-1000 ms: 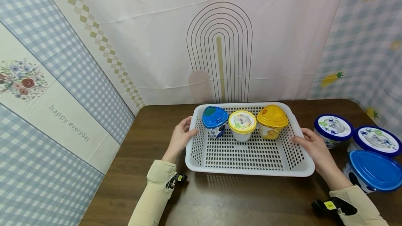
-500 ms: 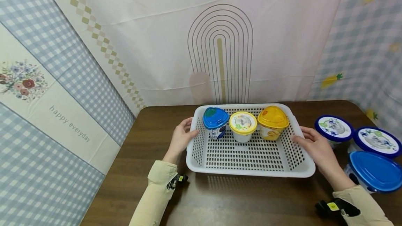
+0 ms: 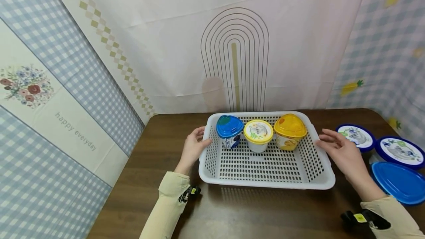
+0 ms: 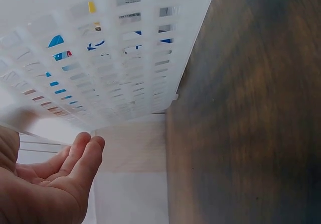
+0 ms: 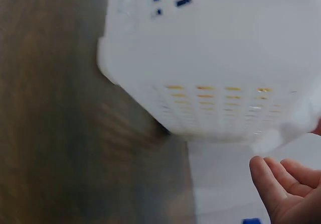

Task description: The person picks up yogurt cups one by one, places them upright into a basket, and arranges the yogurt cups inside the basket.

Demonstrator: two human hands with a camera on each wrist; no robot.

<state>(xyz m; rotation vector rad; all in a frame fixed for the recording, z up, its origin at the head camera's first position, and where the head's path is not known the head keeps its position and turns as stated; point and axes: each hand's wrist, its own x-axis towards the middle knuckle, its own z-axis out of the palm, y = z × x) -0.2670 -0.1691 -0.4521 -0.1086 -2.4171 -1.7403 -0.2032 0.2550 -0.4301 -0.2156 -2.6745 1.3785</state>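
Looking down from the head view, I see the white plastic basket (image 3: 265,184) lying on the brown worktop (image 3: 252,213) between the two hands, its long axis running from left to right. The left hand (image 3: 191,150) is nearer: it lightly grips the short end, thumb over the rim and fingers outside. The right hand (image 3: 345,158) is just beyond the opposite end, fingers loosely spread and holding nothing, so the basket lies to its left. Behind those fingers, close by, stands a navy-rimmed tub (image 3: 360,138). Inside the basket, a blue-lidded cup (image 3: 229,132), a yellow-rimmed cup (image 3: 258,135) and a yellow-lidded cup (image 3: 290,132) stand upright in a row near the far wall. The gap at the right end is what matters, I judge; only the left end is in hand.

From the left wrist, the slotted basket wall rises beside the left hand, whose fingertips come up at the rim; how hard they press I cannot tell.

From the right wrist, rather blurred, the basket's corner looms above the right hand. The fingertips point up towards the rim and seem just short of it.
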